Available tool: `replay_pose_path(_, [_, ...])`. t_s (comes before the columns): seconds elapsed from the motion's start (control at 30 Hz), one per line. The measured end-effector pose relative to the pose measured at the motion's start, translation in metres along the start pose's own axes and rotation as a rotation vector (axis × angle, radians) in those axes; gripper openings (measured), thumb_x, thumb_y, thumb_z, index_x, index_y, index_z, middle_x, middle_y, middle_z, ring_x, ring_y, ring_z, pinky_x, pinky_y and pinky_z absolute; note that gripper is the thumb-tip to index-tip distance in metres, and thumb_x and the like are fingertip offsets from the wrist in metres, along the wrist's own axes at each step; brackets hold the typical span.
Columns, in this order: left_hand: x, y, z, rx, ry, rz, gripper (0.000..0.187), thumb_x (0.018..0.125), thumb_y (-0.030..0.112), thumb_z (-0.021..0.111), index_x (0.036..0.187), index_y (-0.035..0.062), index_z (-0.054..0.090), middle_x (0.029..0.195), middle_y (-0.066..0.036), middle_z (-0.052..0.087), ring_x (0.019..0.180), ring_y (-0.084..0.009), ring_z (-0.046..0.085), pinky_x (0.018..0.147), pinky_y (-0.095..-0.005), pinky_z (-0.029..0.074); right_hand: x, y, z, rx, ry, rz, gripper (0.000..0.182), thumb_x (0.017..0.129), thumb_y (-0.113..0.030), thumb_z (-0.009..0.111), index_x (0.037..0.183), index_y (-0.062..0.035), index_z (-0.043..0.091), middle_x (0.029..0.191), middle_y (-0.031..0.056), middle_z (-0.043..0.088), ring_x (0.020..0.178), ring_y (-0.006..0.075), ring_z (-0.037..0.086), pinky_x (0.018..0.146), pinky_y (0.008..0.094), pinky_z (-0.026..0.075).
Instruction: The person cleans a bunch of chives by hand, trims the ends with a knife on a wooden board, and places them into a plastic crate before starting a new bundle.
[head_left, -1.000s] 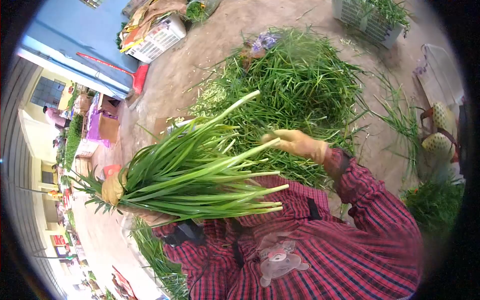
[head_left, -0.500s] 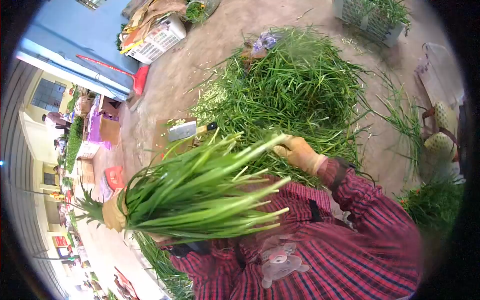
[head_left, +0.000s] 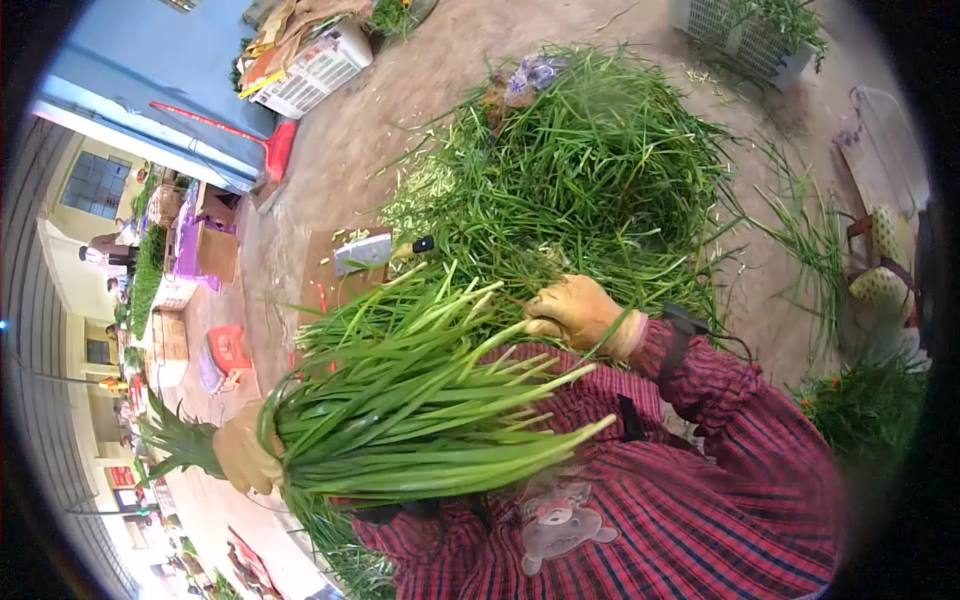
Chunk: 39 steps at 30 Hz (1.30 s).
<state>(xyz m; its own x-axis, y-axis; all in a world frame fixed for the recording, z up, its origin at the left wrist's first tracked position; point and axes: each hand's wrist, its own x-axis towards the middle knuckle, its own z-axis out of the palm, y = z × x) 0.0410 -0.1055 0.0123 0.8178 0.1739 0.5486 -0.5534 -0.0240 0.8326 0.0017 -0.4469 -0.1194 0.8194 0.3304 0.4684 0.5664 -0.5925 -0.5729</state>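
My left hand (head_left: 248,447), in a yellowish glove, is wrapped round the leafy end of a big bunch of garlic chives (head_left: 420,410). Their pale stem ends fan out toward my right. Gloved alike, my right hand (head_left: 585,310) has its fingers curled and pinched at the tip of one pale stalk on the bunch's upper edge. Just beyond the bunch, a cleaver (head_left: 365,255) with a dark-ended handle lies on a brown board (head_left: 322,262). Behind my right hand spreads a large heap of loose green leaves (head_left: 620,170).
Pale trimmings (head_left: 425,185) litter the floor beside the heap. A white crate (head_left: 315,75) and a red long-handled dustpan (head_left: 280,150) are by the blue wall. A grey crate of greens (head_left: 740,45) stands at upper right. A red stool (head_left: 230,348) is at left.
The bunch and my left hand have shifted slightly right and down. My right hand has moved a little left, its fingers more curled at the stalk tip.
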Motion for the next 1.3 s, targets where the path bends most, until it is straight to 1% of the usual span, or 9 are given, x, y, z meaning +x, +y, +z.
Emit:
replay_pose_path(0.2, [0.004, 0.007, 0.002, -0.074, -0.015, -0.016, 0.039, 0.101, 0.043, 0.037, 0.077, 0.0151, 0.049, 0.064, 0.005, 0.054, 0.062, -0.0113, 0.051, 0.060, -0.0272, 0.043, -0.027, 0.071, 0.016, -0.053, -0.241, 0.406, 0.026, 0.091, -0.034, 0.058, 0.102, -0.0116, 0.064, 0.091, 0.0136, 0.066, 0.087, 0.0332, 0.065, 0.074, 0.0444, 0.052])
replay_pose_path(0.27, [0.007, 0.012, 0.000, -0.116, -0.029, -0.038, 0.039, 0.101, 0.043, 0.037, 0.077, 0.0152, 0.049, 0.064, 0.005, 0.054, 0.062, -0.0112, 0.051, 0.060, -0.0270, 0.043, 0.009, 0.050, -0.001, 0.127, 0.149, 0.101, 0.045, 0.085, -0.036, 0.067, 0.118, -0.0073, 0.060, 0.113, 0.0163, 0.063, 0.107, 0.0335, 0.060, 0.090, 0.0420, 0.049])
replay_pose_path(0.4, [0.009, 0.021, 0.013, -0.389, -0.088, -0.098, 0.039, 0.101, 0.043, 0.037, 0.076, 0.0153, 0.049, 0.063, 0.006, 0.053, 0.062, -0.0110, 0.051, 0.060, -0.0268, 0.043, 0.096, -0.020, -0.033, 0.430, 0.059, -0.052, 0.079, 0.079, -0.042, 0.074, 0.139, -0.0034, 0.042, 0.137, 0.0202, 0.049, 0.127, 0.0349, 0.047, 0.107, 0.0413, 0.036])
replay_pose_path(0.57, [0.000, 0.036, 0.051, -1.296, -0.262, -0.140, 0.039, 0.101, 0.043, 0.038, 0.076, 0.0154, 0.049, 0.063, 0.006, 0.053, 0.061, -0.0109, 0.051, 0.059, -0.0266, 0.042, 0.122, -0.042, -0.010, 0.560, -0.141, -0.311, 0.027, 0.094, -0.023, 0.058, 0.105, 0.0009, 0.063, 0.104, 0.0156, 0.064, 0.098, 0.0257, 0.061, 0.088, 0.0356, 0.048])
replay_pose_path(0.63, [0.000, 0.040, 0.064, -1.461, -0.333, -0.082, 0.039, 0.101, 0.043, 0.038, 0.075, 0.0155, 0.049, 0.062, 0.006, 0.053, 0.061, -0.0108, 0.051, 0.059, -0.0265, 0.042, 0.098, -0.040, -0.009, 0.799, -0.272, 0.187, 0.023, 0.093, -0.020, 0.058, 0.097, 0.0030, 0.061, 0.095, 0.0141, 0.062, 0.088, 0.0218, 0.059, 0.078, 0.0341, 0.047])
replay_pose_path(0.7, [-0.001, 0.041, 0.072, -1.540, -0.373, -0.043, 0.039, 0.101, 0.043, 0.038, 0.075, 0.0155, 0.049, 0.062, 0.006, 0.053, 0.061, -0.0107, 0.051, 0.059, -0.0264, 0.042, 0.074, -0.013, 0.002, 0.472, -0.198, -0.068, 0.024, 0.093, -0.019, 0.054, 0.097, 0.0034, 0.063, 0.089, 0.0133, 0.061, 0.085, 0.0247, 0.060, 0.078, 0.0349, 0.046])
replay_pose_path(0.93, [0.016, 0.042, 0.068, -1.494, -0.437, -0.080, 0.040, 0.100, 0.041, 0.041, 0.068, 0.0181, 0.048, 0.053, 0.010, 0.049, 0.053, -0.0083, 0.047, 0.053, -0.0247, 0.037, -0.010, 0.009, 0.004, 0.817, -0.066, 0.526, 0.032, 0.097, -0.030, 0.051, 0.081, -0.0024, 0.051, 0.070, 0.0014, 0.044, 0.064, 0.0123, 0.042, 0.058, 0.0312, 0.036])
replay_pose_path(1.03, [0.021, 0.052, 0.069, -1.515, -0.371, -0.079, 0.040, 0.100, 0.040, 0.042, 0.067, 0.0179, 0.046, 0.052, 0.009, 0.046, 0.052, -0.0089, 0.045, 0.052, -0.0253, 0.036, -0.057, 0.074, 0.023, 0.509, 0.147, 0.445, 0.038, 0.100, -0.036, 0.047, 0.075, -0.0067, 0.046, 0.068, 0.0003, 0.035, 0.059, 0.0117, 0.035, 0.053, 0.0321, 0.031])
replay_pose_path(1.3, [0.049, 0.067, 0.087, -1.371, -0.134, -0.163, 0.042, 0.101, 0.040, 0.042, 0.065, 0.0169, 0.042, 0.050, 0.007, 0.037, 0.049, -0.0117, 0.039, 0.051, -0.0274, 0.031, -0.046, 0.062, 0.019, 0.814, 0.028, 0.706, 0.031, 0.100, -0.035, 0.046, 0.101, -0.0064, 0.059, 0.080, 0.0005, 0.051, 0.067, 0.0120, 0.048, 0.061, 0.0284, 0.041])
